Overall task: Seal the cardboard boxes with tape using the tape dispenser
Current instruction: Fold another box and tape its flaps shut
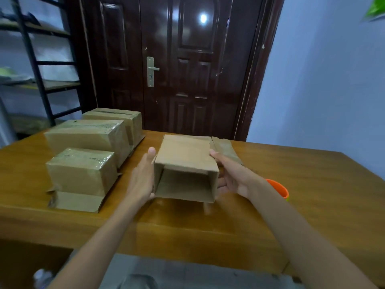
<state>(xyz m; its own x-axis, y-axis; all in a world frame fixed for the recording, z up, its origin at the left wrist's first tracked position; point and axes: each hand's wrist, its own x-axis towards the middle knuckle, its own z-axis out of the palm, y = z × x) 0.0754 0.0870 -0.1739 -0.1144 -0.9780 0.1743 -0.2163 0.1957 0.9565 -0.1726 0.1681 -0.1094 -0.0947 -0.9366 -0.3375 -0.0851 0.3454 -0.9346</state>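
An unsealed cardboard box (185, 155) lies on its side at the middle of the wooden table (302, 184), its open end facing me. My left hand (142, 178) presses flat against its left wall. My right hand (231, 176) grips its right wall, thumb on the top edge. A loose flap (226, 149) sticks out behind the box on the right. Three boxes wrapped in shiny tape stand at the left: a near one (81, 172), a middle one (89, 136) and a far one (123, 119). An orange object (279, 188), partly hidden by my right forearm, sits at the right.
A dark wooden door (187, 65) stands behind the table. A black metal shelf rack (39, 76) is at the far left. A blue wall (325, 80) runs along the right. The near box has open flaps (77, 202) spread on the tabletop.
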